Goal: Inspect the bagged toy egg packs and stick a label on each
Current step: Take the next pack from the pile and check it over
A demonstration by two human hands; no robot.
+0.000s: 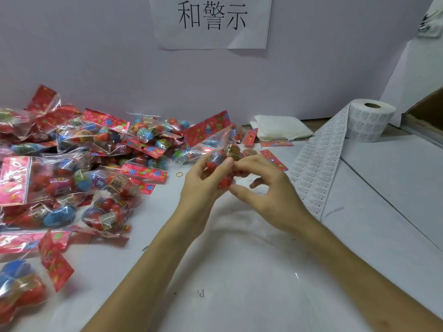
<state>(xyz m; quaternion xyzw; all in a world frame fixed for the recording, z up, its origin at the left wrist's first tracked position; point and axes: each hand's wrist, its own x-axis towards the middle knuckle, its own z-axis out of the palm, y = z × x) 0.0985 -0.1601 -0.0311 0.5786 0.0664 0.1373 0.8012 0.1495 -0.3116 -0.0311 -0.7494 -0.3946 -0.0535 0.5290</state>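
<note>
One held pack (221, 161) is raised just above the table (239, 259), in front of centre, header card (207, 129) pointing up and away. It is gripped by the left hand (203, 185), fingers curled round its left side and thumb on top. The right hand (268, 188) is closed on the right side, fingers above and thumb below, pinching the eggs through the film. Whether a label is already on a fingertip cannot be told; blurred.

Step judged: inspection of this pack, label not yet seen on it.

The pile of packs (84, 164) is heaped on the left of the table, well apart from the label strip (318, 168), which is run out from the label roll (366, 121) at the right, just beside the right hand. A rubber band (179, 174) lies near the pile's edge; a folded white cloth (280, 128) is by the wall.

To be done well: the pack should be turned slowly so every egg and the seal are checked. The film is slippery and crinkly, so a flat patch should be pulled taut before a label is pressed on. The label should be peeled by its corner and smoothed from one edge. Risk: creases under the label, or the strip dragged by the wrist.
</note>
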